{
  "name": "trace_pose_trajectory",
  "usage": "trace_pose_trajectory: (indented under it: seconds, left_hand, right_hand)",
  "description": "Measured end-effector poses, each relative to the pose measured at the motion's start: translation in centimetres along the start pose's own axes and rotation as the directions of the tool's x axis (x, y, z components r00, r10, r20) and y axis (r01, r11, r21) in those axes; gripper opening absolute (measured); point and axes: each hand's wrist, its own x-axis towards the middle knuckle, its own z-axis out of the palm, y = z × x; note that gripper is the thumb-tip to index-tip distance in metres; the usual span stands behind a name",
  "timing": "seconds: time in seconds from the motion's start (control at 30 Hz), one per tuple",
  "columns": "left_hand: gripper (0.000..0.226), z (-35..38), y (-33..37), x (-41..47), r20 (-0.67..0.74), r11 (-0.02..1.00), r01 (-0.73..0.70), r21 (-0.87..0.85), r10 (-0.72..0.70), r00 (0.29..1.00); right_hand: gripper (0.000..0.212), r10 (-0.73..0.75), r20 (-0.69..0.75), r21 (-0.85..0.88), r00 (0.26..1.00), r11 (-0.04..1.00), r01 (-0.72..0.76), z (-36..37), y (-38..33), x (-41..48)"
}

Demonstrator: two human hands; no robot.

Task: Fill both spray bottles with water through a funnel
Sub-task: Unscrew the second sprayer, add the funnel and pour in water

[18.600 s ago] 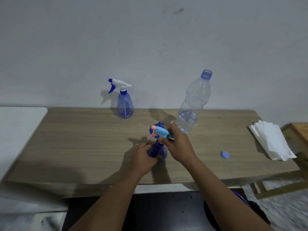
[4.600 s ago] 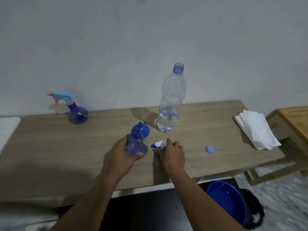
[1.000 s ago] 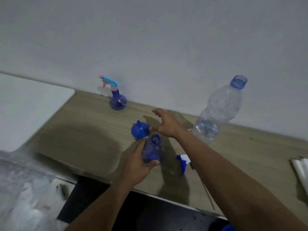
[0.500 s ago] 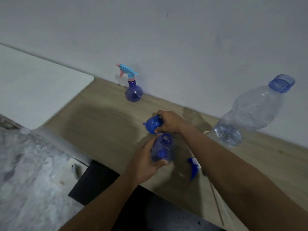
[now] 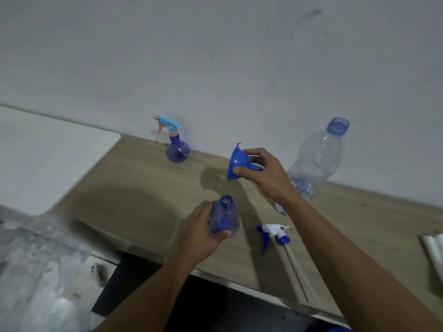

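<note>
My left hand grips an open blue spray bottle standing on the wooden table, its neck uncapped. My right hand holds a blue funnel in the air above and behind that bottle, the wide mouth facing left. The bottle's white and blue trigger head lies on the table to the right, with its tube trailing toward me. A second spray bottle with a light blue and pink trigger stands by the wall. A tall clear water bottle, uncapped, stands at the right with a little water in it.
A white surface adjoins the table on the left. Folded white paper lies at the right edge of the view. The grey wall runs close behind the table, and dark floor shows below its front edge.
My right hand has lifted the funnel off the table and turned it on its side. The left hand keeps holding the open bottle. The camera view has shifted.
</note>
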Motion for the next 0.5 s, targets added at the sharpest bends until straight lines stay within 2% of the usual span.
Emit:
trace_pose_trajectory:
  seconds: [0.17,0.23,0.33,0.5]
  left_hand:
    - [0.074,-0.9,1.0,-0.4,0.043,0.999,-0.012,0.046,0.01,0.999]
    - [0.076,-1.1,1.0,-0.4,0.064,0.998,-0.012,0.056,0.009,0.998]
    - [0.077,-1.3,0.6,-0.1,0.08,0.997,-0.024,0.08,0.018,0.997]
    - [0.064,-2.3,0.8,0.4,0.145,0.98,-0.051,0.192,0.023,0.989]
  right_hand:
    - [0.072,-0.049,-0.018,0.075,0.999,0.996,0.05,0.2,-2.4,-4.2]
    - [0.065,-0.059,-0.036,0.083,0.998,0.995,0.062,1.1,-2.7,-5.4]
    - [0.054,-0.09,-0.153,0.127,0.984,0.986,0.11,2.6,-2.6,-7.0]
    - [0.063,-0.111,-0.32,0.137,0.941,0.977,0.162,5.2,-0.8,-8.4]
